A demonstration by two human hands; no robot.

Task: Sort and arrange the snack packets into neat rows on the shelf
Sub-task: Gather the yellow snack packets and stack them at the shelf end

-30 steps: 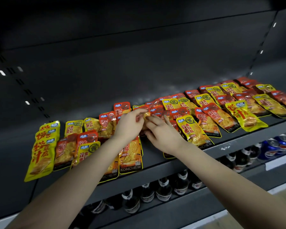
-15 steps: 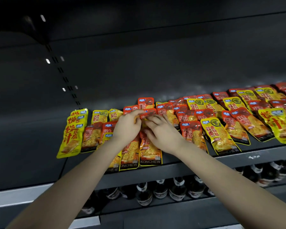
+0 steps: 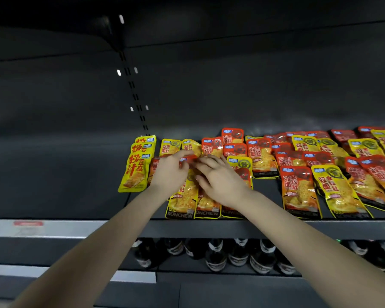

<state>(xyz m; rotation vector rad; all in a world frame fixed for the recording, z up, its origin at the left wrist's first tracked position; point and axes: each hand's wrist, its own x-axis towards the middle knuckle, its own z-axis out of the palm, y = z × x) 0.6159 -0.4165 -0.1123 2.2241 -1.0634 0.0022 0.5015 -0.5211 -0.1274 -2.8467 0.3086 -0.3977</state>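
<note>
Several red and yellow snack packets lie on a dark shelf [image 3: 265, 227]. My left hand [image 3: 170, 172] and my right hand [image 3: 220, 176] meet over the packets near the shelf's left end. Between thumb and fingers my left hand pinches the top of a red packet [image 3: 188, 158]. My right hand's fingers touch the same packet's top and rest on the packets below. Under the hands lie yellow KONCHEW packets [image 3: 182, 205] at the front edge. A stack of yellow packets [image 3: 136, 167] with red writing lies furthest left.
More red packets [image 3: 298, 192] and yellow packets [image 3: 338, 192] overlap loosely to the right, reaching the frame edge. Dark bottles [image 3: 216, 256] stand on the lower shelf. A slotted upright [image 3: 133, 94] runs up the back wall. Left of the yellow stack lies bare shelf.
The view has swung left, so the packets sit further right in frame. Both hands have shifted left along the shelf with the red packet's top still between them.
</note>
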